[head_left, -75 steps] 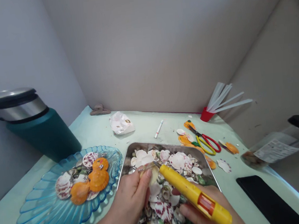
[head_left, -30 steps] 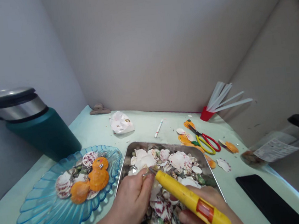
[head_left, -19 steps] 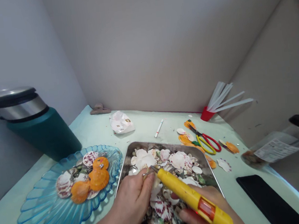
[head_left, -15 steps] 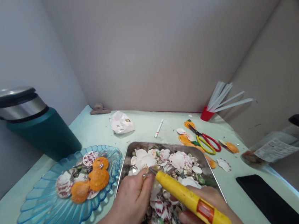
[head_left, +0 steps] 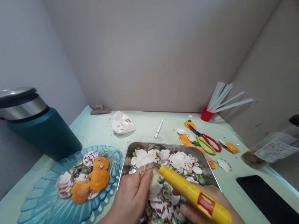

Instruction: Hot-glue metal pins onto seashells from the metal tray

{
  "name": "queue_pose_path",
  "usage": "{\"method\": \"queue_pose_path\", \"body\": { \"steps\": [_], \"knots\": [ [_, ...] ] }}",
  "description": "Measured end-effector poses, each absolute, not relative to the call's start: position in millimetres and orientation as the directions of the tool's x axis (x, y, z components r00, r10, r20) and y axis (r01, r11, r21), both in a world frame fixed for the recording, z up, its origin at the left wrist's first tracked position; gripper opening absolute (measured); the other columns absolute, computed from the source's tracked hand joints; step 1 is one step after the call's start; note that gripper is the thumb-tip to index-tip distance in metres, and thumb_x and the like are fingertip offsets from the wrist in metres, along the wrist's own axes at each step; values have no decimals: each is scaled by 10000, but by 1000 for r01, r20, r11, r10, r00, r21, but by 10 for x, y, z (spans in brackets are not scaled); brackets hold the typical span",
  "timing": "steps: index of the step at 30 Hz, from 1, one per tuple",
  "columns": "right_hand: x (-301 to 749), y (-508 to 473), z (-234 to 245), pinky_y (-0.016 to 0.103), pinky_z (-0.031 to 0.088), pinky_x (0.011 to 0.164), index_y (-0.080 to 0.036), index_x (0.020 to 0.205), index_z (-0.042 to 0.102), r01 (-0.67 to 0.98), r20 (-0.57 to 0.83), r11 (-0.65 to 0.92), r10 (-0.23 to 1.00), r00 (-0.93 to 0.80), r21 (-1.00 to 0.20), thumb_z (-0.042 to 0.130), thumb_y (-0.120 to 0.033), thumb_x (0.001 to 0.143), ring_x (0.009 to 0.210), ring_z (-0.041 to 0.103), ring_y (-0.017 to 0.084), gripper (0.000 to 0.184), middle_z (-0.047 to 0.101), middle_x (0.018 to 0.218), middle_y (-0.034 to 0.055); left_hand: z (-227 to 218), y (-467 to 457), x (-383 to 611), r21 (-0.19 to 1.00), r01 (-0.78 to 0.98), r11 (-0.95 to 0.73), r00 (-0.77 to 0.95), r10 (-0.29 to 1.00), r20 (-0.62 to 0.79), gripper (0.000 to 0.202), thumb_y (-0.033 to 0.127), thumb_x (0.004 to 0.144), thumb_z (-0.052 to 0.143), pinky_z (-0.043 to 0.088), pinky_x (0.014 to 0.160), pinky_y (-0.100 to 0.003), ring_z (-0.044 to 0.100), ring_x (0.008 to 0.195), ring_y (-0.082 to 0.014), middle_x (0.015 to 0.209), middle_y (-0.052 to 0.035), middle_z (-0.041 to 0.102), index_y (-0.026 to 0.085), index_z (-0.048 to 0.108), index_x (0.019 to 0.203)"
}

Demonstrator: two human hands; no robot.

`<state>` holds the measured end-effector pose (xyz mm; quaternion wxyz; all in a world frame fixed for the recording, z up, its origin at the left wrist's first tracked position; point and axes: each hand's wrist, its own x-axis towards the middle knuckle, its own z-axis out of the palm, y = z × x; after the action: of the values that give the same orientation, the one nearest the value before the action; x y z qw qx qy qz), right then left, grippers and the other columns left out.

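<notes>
My left hand (head_left: 133, 195) is closed, its thumb and fingers pinching a pale shell (head_left: 154, 175) above the metal tray (head_left: 166, 145). A thin, shiny piece lies by the thumb, too small to make out. My right hand (head_left: 202, 206) is wrapped round a yellow hot glue gun (head_left: 191, 195) with a reddish window in its body. The gun's dark metal tip points up and left, close beside the pale shell; whether they touch I cannot tell. Beneath both hands, the tray holds many mixed shells (head_left: 163, 208), white, spotted and purple-striped.
On the left, a blue scalloped plate (head_left: 50, 211) bears orange and striped shells, near a teal bottle (head_left: 45, 133). Scissors (head_left: 207, 143) lie right of the tray among orange shells. A red cup (head_left: 207, 113) of translucent sticks, a plastic bag (head_left: 271, 149) and a black phone-like slab (head_left: 268, 199) are farther right.
The glue gun's tip has moved slightly right and away from my left thumb. More of the pale shell in my left hand shows.
</notes>
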<state>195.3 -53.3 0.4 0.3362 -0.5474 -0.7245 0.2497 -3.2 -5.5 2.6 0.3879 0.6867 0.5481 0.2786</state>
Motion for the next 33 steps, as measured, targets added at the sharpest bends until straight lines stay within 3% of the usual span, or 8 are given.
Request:
{"method": "queue_pose_path", "body": {
  "steps": [7, 12, 16, 20, 27, 30, 33],
  "knots": [
    [2015, -502, -88, 235, 531, 594, -205, 801, 660, 679, 149, 208, 978, -146, -704, 564, -411, 793, 634, 660, 184, 227, 667, 654, 17, 54, -31, -21, 840, 543, 15, 185, 973, -138, 551, 473, 889, 328, 354, 587, -262, 504, 564, -156, 487, -2, 499, 199, 451, 427],
    [1984, -450, -60, 202, 464, 474, -191, 753, 627, 639, 103, 145, 989, -103, -755, 534, -431, 812, 500, 581, 137, 263, 616, 574, -14, 47, -26, -42, 902, 415, 117, 158, 967, -198, 602, 534, 882, 297, 332, 514, -249, 456, 455, -133, 394, 14, 424, 196, 433, 402],
    [1948, -428, -42, 209, 448, 483, -194, 892, 644, 659, 110, 161, 987, -119, -735, 587, -378, 774, 512, 584, 138, 226, 645, 617, -20, 69, -45, -60, 920, 375, 116, 135, 975, -178, 594, 524, 878, 326, 312, 483, -237, 415, 429, -114, 378, 18, 414, 189, 434, 400],
    [1947, -428, -48, 245, 478, 609, -213, 1061, 591, 716, 97, 264, 959, -266, -646, 578, -212, 734, 665, 656, 171, 327, 708, 805, 4, 92, -67, -69, 946, 305, 107, 137, 978, -155, 581, 534, 869, 348, 293, 451, -231, 389, 413, -104, 376, 22, 411, 183, 432, 413],
    [1897, -432, -55, 357, 472, 741, -200, 1174, 540, 836, 32, 370, 920, -391, -406, 556, -189, 778, 860, 646, 246, 397, 692, 932, 59, 26, -28, -64, 977, 118, 176, 170, 966, -195, 502, 534, 852, 391, 241, 404, -224, 346, 374, -91, 357, 44, 389, 189, 424, 489],
    [1927, -415, 51, 384, 458, 744, -218, 1156, 559, 852, 39, 402, 910, -414, -334, 608, -282, 797, 863, 620, 263, 368, 670, 912, 59, 19, -42, -73, 977, 143, 158, 262, 946, -191, 521, 538, 858, 380, 260, 424, -227, 358, 401, -95, 375, 36, 393, 186, 432, 477],
    [2032, -387, 274, 345, 448, 720, -251, 1055, 615, 810, 38, 431, 890, -455, -399, 645, -455, 776, 823, 592, 229, 346, 636, 875, 38, 49, -75, -82, 976, 199, 89, 359, 920, -157, 543, 530, 865, 380, 283, 451, -227, 384, 433, -95, 409, 27, 417, 177, 452, 458]
  ]
}}
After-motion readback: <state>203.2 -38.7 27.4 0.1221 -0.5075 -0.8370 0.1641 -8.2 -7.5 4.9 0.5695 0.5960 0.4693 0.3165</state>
